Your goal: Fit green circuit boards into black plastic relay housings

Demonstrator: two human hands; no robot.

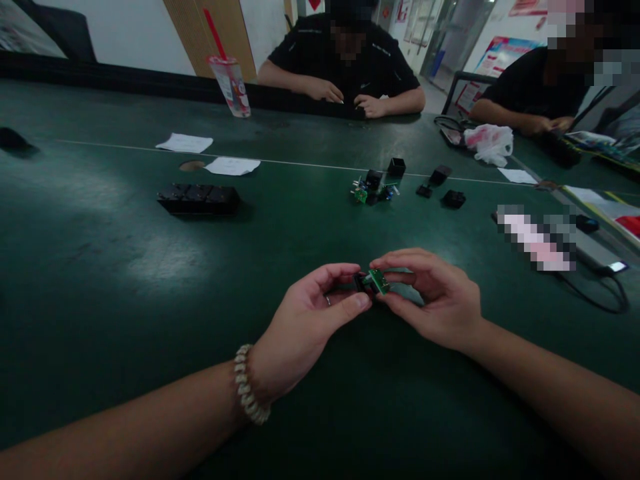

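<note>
Between the fingertips of both hands, above the dark green table (pixel 280 247), are a small green circuit board (pixel 379 281) and a small black part (pixel 359 283), close together. My left hand (pixel 320 307) pinches the black part from the left. On the right, my right hand (pixel 435 293) grips the green board by its edges with thumb and fingers. Farther back lie small circuit boards (pixel 360 192) beside a black cube (pixel 397 167) and other black pieces (pixel 454 199).
A long black block (pixel 200 199) lies left, with white papers (pixel 233 166) behind it. A cup with a red straw (pixel 231 87) stands farther back. Two people sit across the table. A plastic bag (pixel 490 143), a phone-like item (pixel 535 240) and a cable (pixel 600 308) are right.
</note>
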